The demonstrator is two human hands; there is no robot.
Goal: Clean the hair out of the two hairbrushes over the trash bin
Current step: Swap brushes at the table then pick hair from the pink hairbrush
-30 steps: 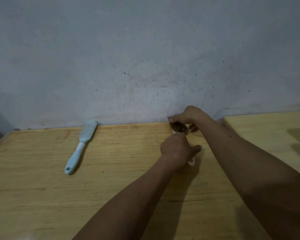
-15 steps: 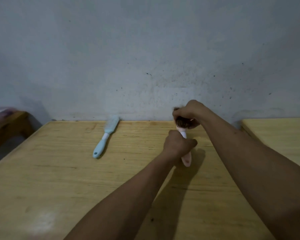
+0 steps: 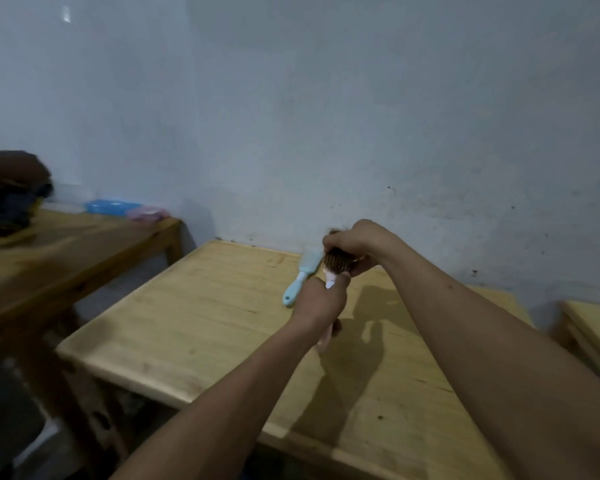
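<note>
Both arms out over the wooden table [image 3: 194,327]. Left hand [image 3: 321,301] wrapped round the handle of the pink brush [image 3: 329,282], held up off the tabletop. Right hand [image 3: 355,242] curled over the bristle end w/ fingers closed on it, pinching dark hair [image 3: 338,263]. Blue brush [image 3: 300,280] lies flat on the table just behind the left hand, partly hidden by it, near the grey wall [image 3: 361,116]. Second table [image 3: 66,251] at left w/ blue box [image 3: 111,206] & blurry dark stuff. Another table edge [image 3: 596,323] far right.
</note>
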